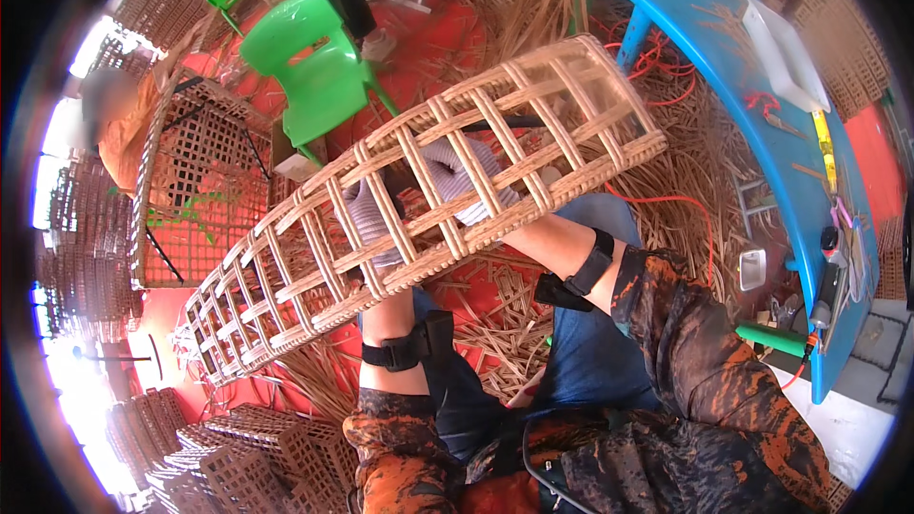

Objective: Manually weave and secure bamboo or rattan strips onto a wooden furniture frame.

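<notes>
A long woven rattan lattice basket (pixel 434 269) is raised above my lap, tilted, with its narrow tapering end low at the left and its wide end up at the right. My left hand (pixel 367 219), in a grey-white knit glove, shows through the lattice near its middle, fingers curled. Just to its right, my right hand (pixel 484 167) wears the same kind of glove and is closed too, behind the slats. Both seem to grip the basket from its far side; the slats partly hide the fingers. A black strap goes round each wrist.
Loose rattan strips (pixel 505 343) litter the red floor. A green plastic chair (pixel 309 67) stands beyond. At the right, a curved blue table (pixel 762 124) carries a white tray (pixel 785 52) and hand tools. Stacked woven panels (pixel 257 447) lie at lower left; a person (pixel 124 133) is at far left.
</notes>
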`<action>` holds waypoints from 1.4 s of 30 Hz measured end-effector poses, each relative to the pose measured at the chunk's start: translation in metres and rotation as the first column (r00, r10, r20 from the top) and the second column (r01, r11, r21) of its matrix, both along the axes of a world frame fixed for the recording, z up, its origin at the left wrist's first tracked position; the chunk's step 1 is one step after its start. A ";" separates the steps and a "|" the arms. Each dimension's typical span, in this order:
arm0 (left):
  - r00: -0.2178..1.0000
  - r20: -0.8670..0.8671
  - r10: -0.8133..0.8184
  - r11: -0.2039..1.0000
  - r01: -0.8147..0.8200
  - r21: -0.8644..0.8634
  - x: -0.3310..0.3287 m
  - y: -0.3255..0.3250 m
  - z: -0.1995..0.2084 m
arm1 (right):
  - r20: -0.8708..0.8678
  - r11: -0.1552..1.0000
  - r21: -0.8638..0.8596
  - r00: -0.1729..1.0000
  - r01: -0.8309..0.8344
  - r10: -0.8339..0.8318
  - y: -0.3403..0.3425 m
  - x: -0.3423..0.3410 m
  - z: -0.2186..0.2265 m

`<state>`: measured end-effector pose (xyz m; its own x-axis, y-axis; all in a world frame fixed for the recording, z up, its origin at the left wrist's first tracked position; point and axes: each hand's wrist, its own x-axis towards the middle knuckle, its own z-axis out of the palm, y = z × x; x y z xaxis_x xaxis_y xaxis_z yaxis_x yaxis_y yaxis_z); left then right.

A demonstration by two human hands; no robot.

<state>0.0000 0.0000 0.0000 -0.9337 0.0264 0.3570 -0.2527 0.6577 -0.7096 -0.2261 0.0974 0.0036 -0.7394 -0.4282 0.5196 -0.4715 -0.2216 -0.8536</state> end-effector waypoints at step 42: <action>0.841 -0.407 0.355 -0.051 0.452 0.890 -0.131 -0.039 -0.004 | -0.667 0.742 0.549 0.736 0.385 0.111 0.079 0.011 0.015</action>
<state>-0.1314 -0.0386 -0.0036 -0.6682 -0.6663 0.3310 -0.1249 0.5391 0.8329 -0.2154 0.1768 0.0183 -0.4205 -0.7436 0.5199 -0.9073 0.3477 -0.2364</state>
